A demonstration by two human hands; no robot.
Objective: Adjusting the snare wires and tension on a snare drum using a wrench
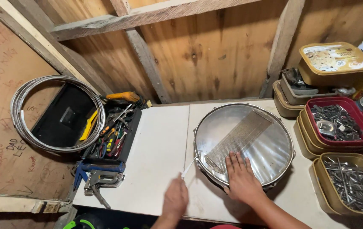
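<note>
At lower centre, the right hand (242,180) lies flat on the fragile-looking drum (249,140); the left hand (175,199) pinches a thin strap (188,166); grip the rigid rim.

A: Where's the snare drum (249,140)?
B: On the workbench (156,157), right of centre, snare wires (236,138) lying across its head. Right hand (243,182) lies flat on the near edge; left hand (175,201) is just left of it, near the strap (188,167) at the rim.

A: And around it?
B: Open tool case (105,131) left, drum hoops (56,112) leaning in it, staple gun (101,180) in front. Tubs of screws (347,182) right, stacked tubs (317,80) behind those.
</note>
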